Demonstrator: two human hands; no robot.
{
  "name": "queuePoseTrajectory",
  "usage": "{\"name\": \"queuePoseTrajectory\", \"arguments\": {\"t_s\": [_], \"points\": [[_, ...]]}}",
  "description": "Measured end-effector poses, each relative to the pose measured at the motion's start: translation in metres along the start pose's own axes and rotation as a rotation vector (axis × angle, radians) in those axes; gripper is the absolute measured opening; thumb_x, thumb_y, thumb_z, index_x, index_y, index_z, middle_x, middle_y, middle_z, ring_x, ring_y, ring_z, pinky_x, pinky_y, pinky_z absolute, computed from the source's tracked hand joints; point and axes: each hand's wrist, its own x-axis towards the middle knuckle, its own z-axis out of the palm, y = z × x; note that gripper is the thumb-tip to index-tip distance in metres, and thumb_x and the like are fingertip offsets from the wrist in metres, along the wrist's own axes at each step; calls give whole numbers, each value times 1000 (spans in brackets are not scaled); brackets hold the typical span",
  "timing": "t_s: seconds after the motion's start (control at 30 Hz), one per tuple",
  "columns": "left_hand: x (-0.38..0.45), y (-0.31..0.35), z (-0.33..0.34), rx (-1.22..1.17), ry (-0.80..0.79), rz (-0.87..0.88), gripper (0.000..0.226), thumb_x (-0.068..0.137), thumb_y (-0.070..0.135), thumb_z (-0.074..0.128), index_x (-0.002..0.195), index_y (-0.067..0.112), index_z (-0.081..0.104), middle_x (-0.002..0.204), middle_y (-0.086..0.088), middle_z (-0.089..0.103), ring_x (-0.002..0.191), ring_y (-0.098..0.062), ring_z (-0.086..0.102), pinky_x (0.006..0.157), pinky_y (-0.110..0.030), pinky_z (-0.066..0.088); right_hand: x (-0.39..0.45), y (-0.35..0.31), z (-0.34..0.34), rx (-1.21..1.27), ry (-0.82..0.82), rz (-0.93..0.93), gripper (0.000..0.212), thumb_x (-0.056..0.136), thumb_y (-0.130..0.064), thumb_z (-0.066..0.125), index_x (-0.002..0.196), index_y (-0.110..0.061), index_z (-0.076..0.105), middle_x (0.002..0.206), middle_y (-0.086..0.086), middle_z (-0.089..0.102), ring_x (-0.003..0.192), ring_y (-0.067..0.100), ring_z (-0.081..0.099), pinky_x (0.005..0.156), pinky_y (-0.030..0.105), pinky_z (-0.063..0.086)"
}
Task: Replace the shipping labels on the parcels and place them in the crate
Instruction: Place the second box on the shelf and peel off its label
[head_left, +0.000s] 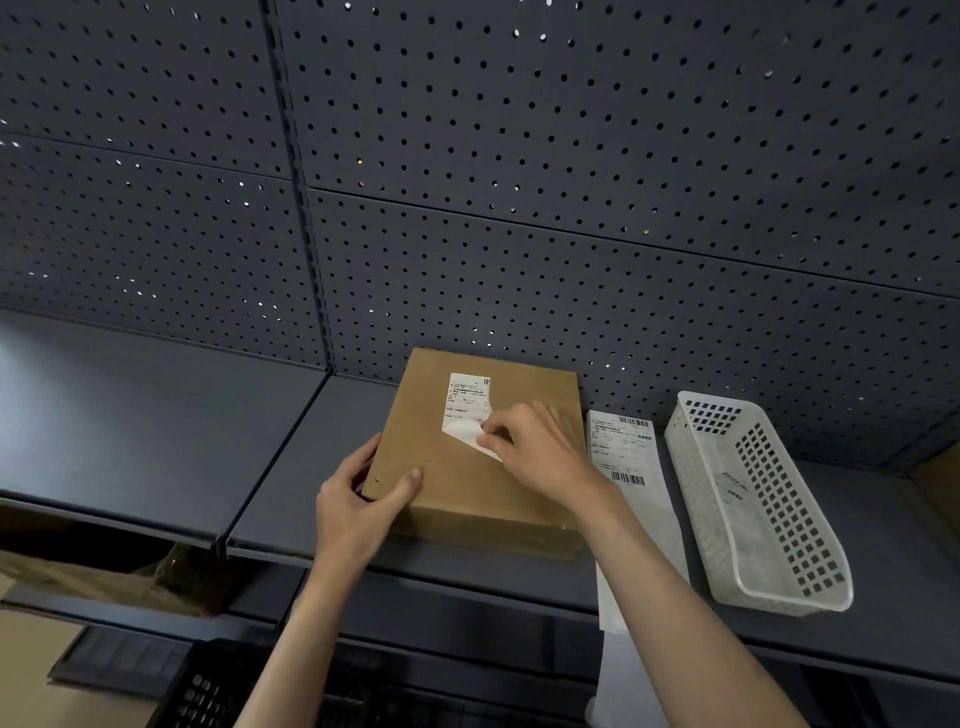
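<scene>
Head view: right hand (535, 449) fingers pinch the label's (467, 402) lifted corner; left hand (358, 506) grips the parcel (467, 493).

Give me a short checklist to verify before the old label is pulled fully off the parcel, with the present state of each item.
1. Parcel lies flat on the shelf: ok.
2. Left hand steadies the parcel, its grip on the near left corner: ok.
3. Right hand pinches the lifted lower corner of the old label: ok.
4. Old label comes off whole, without tearing: cannot tell; only the lower part is peeled, the upper part is on the parcel.
5. New label strip within reach, right of the parcel: ok.
6. White basket beside the strip is the crate meant: cannot tell.
</scene>
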Motion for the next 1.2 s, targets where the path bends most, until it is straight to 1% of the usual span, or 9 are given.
{"name": "queuePoseTrajectory", "arguments": {"t_s": [0.1,0.27,0.5,0.63,0.77,0.83,0.93,1.07,1.2], "points": [[1,2,-1,13,-2,3,63,75,27,87,133,23,61,110,19,66,99,15,61,86,-21,54,7,-2,-7,-14,-6,-13,23,96,-31,68,82,-14,73,72,-4,61,76,25,56,71,34,42],[2,2,-3,34,-16,13,63,75,29,87,131,25,61,113,17,66,104,5,63,83,-18,54,21,-3,-15,27,-39,2,19,95,-26,71,85,-10,75,81,2,70,81,24,63,82,38,50],[2,4,-3,51,-23,-6,61,74,31,87,129,27,60,108,23,63,96,10,61,79,-16,52,30,-3,-21,50,-69,10,13,95,-20,71,88,-10,75,84,5,72,82,19,65,73,30,42],[3,4,-3,31,-26,-22,62,74,28,88,130,25,62,107,21,65,90,17,63,72,-8,53,36,-1,-23,85,-74,19,15,95,-17,71,83,-8,73,81,6,71,78,20,67,72,36,53],[3,5,-4,20,-42,5,63,74,28,88,130,33,59,114,26,61,103,11,59,86,-17,52,43,1,-23,103,-57,44,20,95,-19,71,75,-19,68,84,6,67,79,22,63,70,35,51],[4,2,-6,32,-60,34,62,75,32,87,131,37,61,122,26,61,111,12,57,95,-20,49,44,1,-24,112,-42,44,17,95,-19,70,78,-17,70,85,6,66,81,22,62,70,34,49],[8,-3,-7,77,-66,47,54,70,46,85,122,39,70,129,14,65,121,-2,58,105,-34,49,46,3,-28,113,-24,40,13,96,-17,69,86,-10,74,85,6,69,82,22,64,72,37,52],[8,-2,-6,56,-69,17,49,75,34,87,121,35,72,129,12,65,119,-5,60,104,-35,50,47,1,-35,82,20,49,15,97,-17,67,91,-6,74,91,9,71,86,25,65,77,41,55],[8,-1,-5,73,-68,24,49,75,33,87,121,35,72,129,10,65,119,-6,60,100,-27,50,53,3,-39,60,53,49,14,97,-18,67,91,-8,75,92,6,71,88,24,65,78,42,55]]}}
